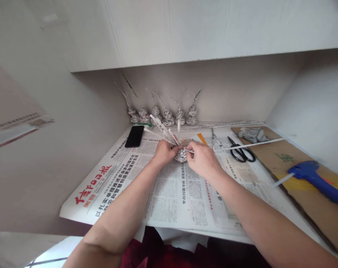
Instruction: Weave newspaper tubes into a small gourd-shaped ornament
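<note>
A small round piece woven from rolled newspaper strips [181, 155] sits between my two hands over the newspaper. Several loose paper strips [165, 130] stick up and away from its far side. My left hand [166, 152] is closed on the woven piece at its left, thumb across the top near the base of the strips. My right hand [200, 155] pinches a long thin paper strip [249, 144] at the woven piece's right edge. That strip's free length runs off to the right, above the scissors. My fingers hide part of the weave.
Newspaper sheets [121, 175] cover the table. Several finished woven gourd shapes [168, 116] stand along the back wall, near a black phone [134, 136]. To the right are black scissors [241, 150], cardboard [272, 156], a grey crumpled cloth [252, 134] and a blue glue gun [316, 180]. A cabinet [185, 33] overhangs the back.
</note>
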Demonstrator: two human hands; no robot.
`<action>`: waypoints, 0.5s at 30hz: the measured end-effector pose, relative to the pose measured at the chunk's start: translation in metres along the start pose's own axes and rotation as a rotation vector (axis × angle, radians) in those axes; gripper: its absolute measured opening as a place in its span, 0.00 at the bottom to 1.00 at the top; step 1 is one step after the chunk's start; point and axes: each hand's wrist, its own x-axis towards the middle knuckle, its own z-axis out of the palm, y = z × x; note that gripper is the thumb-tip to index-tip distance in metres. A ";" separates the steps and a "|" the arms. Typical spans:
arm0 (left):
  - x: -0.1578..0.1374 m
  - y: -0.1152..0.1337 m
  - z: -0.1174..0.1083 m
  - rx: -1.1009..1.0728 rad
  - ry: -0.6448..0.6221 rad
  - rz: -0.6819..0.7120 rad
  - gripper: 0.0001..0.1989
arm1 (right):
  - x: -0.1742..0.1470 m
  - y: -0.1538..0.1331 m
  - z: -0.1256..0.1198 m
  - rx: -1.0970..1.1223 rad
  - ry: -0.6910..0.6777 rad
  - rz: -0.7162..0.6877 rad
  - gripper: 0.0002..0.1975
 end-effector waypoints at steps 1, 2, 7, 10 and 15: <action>0.001 -0.001 -0.001 0.001 0.000 -0.007 0.07 | 0.000 0.000 0.000 0.012 -0.015 0.012 0.04; 0.001 -0.001 -0.002 -0.005 -0.007 -0.010 0.08 | 0.000 0.001 0.001 0.026 -0.033 0.028 0.04; 0.003 -0.004 -0.005 -0.071 -0.092 -0.025 0.10 | 0.000 0.002 0.001 0.084 -0.088 0.093 0.03; 0.004 -0.008 -0.004 -0.102 -0.122 -0.052 0.12 | 0.001 0.003 -0.001 0.135 -0.101 0.121 0.03; 0.004 -0.011 -0.003 -0.163 -0.126 -0.075 0.13 | 0.006 0.009 0.000 0.189 -0.116 0.205 0.05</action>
